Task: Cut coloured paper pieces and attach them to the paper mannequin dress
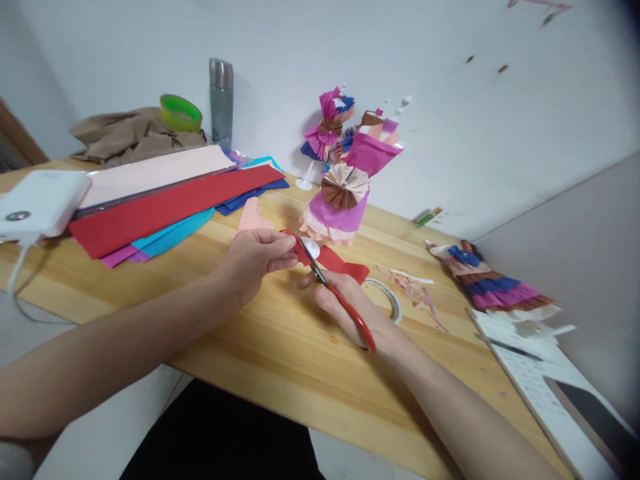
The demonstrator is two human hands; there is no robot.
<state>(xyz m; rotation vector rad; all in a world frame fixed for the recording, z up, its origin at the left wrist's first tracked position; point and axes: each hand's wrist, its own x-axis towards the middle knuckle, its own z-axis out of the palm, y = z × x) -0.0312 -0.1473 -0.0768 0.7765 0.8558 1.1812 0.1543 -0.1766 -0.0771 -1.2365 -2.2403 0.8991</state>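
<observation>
My left hand (257,260) pinches a small piece of red paper (301,252) between thumb and fingers, over the middle of the table. In my right hand (350,303) is a pair of scissors (350,311) with red handles, its blades at the red paper. Behind the blades shows a small white round piece (311,248). A larger red scrap (345,264) lies on the table just right of the blades. Partly behind my right hand rests a roll of white tape (393,300).
Red, pink and blue paper sheets (185,207) lie at the left beside a white power bank (47,200). A paper-dressed doll figure (345,180) stands at the back. Another layered paper dress (493,280), paper shreds (413,290) and a notebook with a phone (590,413) are at the right.
</observation>
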